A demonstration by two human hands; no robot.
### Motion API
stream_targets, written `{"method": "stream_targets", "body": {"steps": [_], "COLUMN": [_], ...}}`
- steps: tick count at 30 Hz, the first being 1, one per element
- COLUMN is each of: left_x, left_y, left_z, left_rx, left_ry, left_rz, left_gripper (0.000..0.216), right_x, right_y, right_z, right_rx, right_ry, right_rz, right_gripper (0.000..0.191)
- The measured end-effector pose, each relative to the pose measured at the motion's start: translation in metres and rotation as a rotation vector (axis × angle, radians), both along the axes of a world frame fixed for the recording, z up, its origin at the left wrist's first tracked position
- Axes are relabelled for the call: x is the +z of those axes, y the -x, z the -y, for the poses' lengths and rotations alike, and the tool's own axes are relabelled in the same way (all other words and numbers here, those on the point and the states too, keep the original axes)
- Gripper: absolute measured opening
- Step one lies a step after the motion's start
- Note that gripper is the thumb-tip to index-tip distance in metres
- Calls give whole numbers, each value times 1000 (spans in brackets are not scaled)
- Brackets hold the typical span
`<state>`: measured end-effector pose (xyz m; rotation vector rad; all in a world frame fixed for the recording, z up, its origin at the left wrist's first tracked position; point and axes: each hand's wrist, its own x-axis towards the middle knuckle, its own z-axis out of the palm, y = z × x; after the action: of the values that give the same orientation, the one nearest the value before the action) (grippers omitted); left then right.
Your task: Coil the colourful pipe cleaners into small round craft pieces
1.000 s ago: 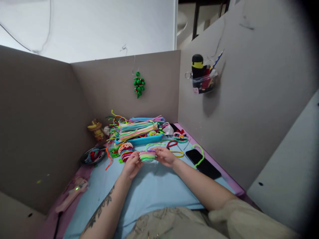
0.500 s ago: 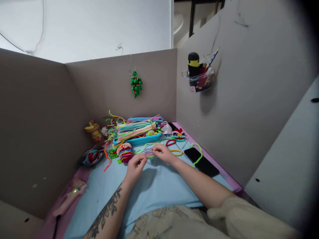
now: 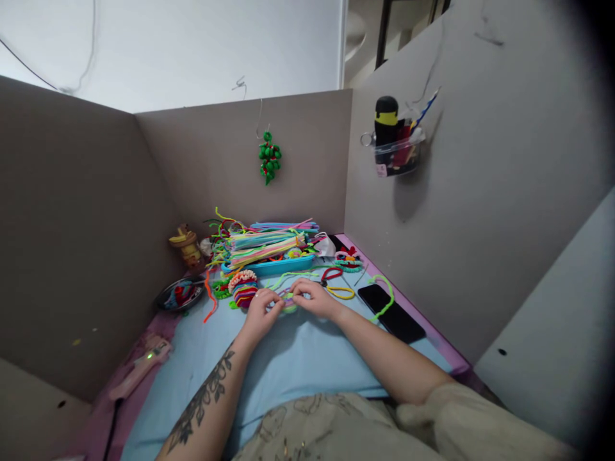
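Observation:
Both hands meet over the light blue cloth (image 3: 288, 358) in the middle. My left hand (image 3: 262, 312) is closed in a pinch, with thumb and fingertips at the near left end of a purple and pale green pipe cleaner piece (image 3: 289, 301). From the right, my right hand (image 3: 312, 299) pinches the same piece, partly covering it. Its exact shape between the fingers is too small to tell. Just left of my left hand stands a striped, multicoloured bundle of pipe cleaner rings (image 3: 244, 293). Beyond my right hand lie a red loop (image 3: 331, 274) and a yellow loop (image 3: 342, 293).
A blue tray (image 3: 288, 265) heaped with pipe cleaners (image 3: 264, 245) stands at the back. To the right, a green twisted stem (image 3: 390, 296) crosses a black phone (image 3: 394, 317). On the left are a metal bowl (image 3: 163, 306) and a pink glue gun (image 3: 139, 371). Grey panels enclose the table.
My hands have shifted slightly and stay pinched close together on the pipe cleaner piece. The whole view has moved a little, so the surroundings sit further right.

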<state>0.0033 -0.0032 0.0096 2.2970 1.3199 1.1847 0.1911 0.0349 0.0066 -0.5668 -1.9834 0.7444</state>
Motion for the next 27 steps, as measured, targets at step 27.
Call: {"method": "stream_targets", "body": {"steps": [27], "left_x": [1], "left_y": [3], "left_z": [3], "left_rx": [-95], "left_ry": [427], "left_rz": [572], "left_gripper": [27], "right_x": [-9], "right_y": [0], "right_z": [-6], "right_rx": [234], "right_ry": [593], "right_rz": [-257], "right_gripper": [36]}}
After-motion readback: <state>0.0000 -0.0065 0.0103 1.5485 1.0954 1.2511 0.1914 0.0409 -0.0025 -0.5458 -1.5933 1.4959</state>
